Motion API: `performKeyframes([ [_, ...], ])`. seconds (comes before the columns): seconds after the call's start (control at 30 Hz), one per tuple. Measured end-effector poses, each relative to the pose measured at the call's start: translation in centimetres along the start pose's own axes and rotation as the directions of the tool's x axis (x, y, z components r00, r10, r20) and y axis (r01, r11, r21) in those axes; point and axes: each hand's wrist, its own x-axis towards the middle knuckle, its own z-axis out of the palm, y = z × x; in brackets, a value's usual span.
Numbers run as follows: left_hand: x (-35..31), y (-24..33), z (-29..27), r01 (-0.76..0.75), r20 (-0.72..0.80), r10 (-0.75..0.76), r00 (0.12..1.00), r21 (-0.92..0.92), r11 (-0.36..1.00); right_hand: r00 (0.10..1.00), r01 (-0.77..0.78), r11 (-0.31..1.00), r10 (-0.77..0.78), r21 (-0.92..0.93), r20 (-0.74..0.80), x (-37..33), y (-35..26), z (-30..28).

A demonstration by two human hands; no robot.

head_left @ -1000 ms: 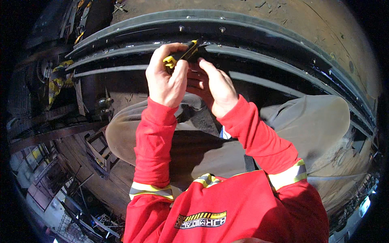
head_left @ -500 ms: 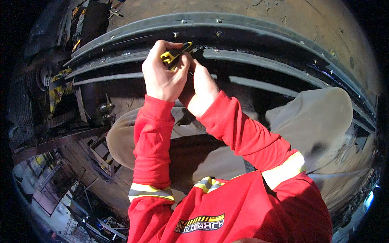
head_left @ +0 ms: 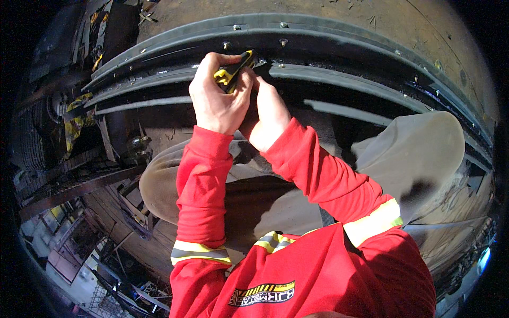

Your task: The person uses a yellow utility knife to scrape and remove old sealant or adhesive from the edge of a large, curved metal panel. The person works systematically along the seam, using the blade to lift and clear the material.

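My left hand (head_left: 217, 100) is closed around a yellow-and-black hand tool (head_left: 227, 75), its exact kind unclear. The tool slants up to the right, its upper end reaching over a long dark metal beam (head_left: 339, 49). Pressed close beside it, my right hand (head_left: 269, 110) has its fingers curled in toward the left one. Shadow and the left hand hide those fingertips, so whatever they hold cannot be made out. Just beyond the hands, bolts such as this one (head_left: 227, 45) stand in the beam.
My bent knees in grey-brown trousers (head_left: 411, 143) flank my arms. A yellow-and-black strap or cloth (head_left: 79, 122) lies at the left among dark metal parts. A bench-like frame (head_left: 79, 193) and clutter fill the lower left. Brown ground (head_left: 318, 13) stretches beyond the beam.
Both hands and the tool sit slightly farther right in the picture, and the beam a little higher. My grip looks the same.
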Motion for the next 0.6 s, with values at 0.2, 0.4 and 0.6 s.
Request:
performKeyframes([
  [0.2,0.1,0.3,0.4,0.048,-0.031,-0.049,0.998,-0.02,0.999,1.0,-0.007,1.0,0.007,-0.01,-0.011,0.5,-0.6,0.0],
  [0.4,0.1,0.3,0.8,-0.024,-0.097,0.024,0.995,0.002,1.0,0.997,-0.069,0.997,0.068,-0.02,-0.025,0.9,-1.1,0.4],
  [0.6,0.5,0.6,0.5,-0.029,-0.083,0.029,0.996,0.005,1.0,0.994,-0.103,0.994,0.101,0.034,0.042,2.3,-1.2,-0.3],
])
